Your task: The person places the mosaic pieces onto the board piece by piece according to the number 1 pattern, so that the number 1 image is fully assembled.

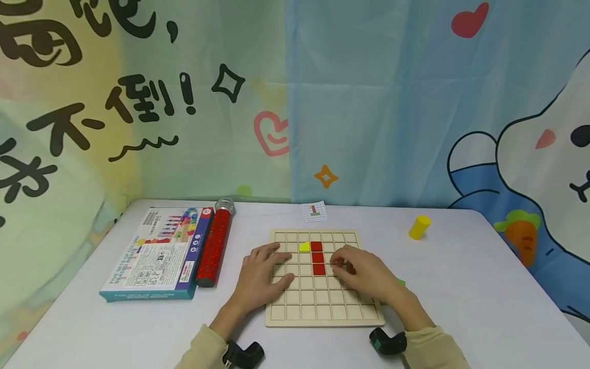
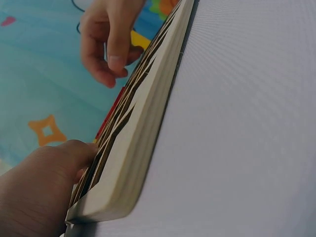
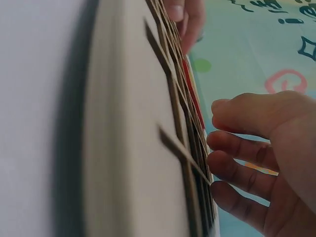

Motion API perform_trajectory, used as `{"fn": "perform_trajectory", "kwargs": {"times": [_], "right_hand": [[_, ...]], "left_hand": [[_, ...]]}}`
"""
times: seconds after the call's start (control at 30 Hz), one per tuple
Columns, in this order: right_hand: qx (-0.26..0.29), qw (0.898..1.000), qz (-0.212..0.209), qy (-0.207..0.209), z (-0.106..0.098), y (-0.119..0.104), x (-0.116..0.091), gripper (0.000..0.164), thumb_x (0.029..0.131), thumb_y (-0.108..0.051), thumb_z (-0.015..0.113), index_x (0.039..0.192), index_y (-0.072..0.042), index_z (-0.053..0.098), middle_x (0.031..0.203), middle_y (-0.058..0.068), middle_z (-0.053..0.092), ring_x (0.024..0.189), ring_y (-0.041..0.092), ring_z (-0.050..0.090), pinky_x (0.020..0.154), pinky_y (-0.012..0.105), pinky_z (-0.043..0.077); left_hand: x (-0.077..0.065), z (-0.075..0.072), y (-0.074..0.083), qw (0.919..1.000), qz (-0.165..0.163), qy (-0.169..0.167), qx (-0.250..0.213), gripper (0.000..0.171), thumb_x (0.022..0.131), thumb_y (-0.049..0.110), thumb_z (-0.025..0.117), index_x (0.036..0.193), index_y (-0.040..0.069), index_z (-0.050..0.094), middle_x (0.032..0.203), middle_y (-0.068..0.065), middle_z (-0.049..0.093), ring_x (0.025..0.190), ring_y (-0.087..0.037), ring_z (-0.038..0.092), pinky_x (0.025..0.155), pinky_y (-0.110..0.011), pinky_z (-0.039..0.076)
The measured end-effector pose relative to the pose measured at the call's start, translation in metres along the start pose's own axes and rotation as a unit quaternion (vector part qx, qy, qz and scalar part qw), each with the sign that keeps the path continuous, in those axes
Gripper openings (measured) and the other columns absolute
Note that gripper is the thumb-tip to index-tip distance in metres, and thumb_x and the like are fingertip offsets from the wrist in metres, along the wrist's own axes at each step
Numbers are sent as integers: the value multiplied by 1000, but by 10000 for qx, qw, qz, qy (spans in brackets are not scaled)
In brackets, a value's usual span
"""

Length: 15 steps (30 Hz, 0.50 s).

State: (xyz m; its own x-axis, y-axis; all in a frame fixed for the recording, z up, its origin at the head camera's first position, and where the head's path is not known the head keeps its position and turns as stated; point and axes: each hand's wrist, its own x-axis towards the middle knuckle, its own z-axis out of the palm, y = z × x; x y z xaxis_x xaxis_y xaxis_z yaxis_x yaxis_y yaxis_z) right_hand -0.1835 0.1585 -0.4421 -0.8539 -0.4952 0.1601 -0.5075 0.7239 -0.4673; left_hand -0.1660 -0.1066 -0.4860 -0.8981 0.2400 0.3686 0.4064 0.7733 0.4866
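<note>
Stretching near-to-far, the red column (image 1: 318,258)

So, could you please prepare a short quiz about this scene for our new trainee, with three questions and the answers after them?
1. Count: how many red squares lie on the grid board?
2. Choose: in the head view, beside which of the red squares does the yellow piece lie? A) top, B) middle, C) bottom.
3. True or false: the right grip is nearer than the left grip to the yellow cylinder.

Key:
1. Three, in one column.
2. A, just to its left.
3. True; the yellow cylinder is off the grid board, on the right grip's side.
</note>
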Motion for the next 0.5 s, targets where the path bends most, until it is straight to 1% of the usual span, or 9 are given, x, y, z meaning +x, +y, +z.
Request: {"fn": "perform_trajectory", "kwargs": {"times": [0.23, 0.5], "right_hand": [[88, 9990, 416, -163, -12, 13, -5, 12, 89, -21, 64, 100, -17, 63, 83, -10, 58, 69, 5, 49, 61, 21, 42], [220, 9975, 576, -347, -26, 28, -13, 16, 89, -20, 64, 103, -14, 63, 84, -6, 59, 73, 8, 52, 61, 21, 44]], "left_hand": [[0, 0, 0, 10000, -28, 5, -9, 38, 82, 37, 67, 118, 25, 64, 136, -8, 51, 126, -29, 43, 95, -49, 36], [0, 0, 0, 10000, -37, 10, -12, 37, 82, 37, 67, 117, 25, 64, 137, -8, 51, 126, -29, 43, 94, -48, 36]]}}
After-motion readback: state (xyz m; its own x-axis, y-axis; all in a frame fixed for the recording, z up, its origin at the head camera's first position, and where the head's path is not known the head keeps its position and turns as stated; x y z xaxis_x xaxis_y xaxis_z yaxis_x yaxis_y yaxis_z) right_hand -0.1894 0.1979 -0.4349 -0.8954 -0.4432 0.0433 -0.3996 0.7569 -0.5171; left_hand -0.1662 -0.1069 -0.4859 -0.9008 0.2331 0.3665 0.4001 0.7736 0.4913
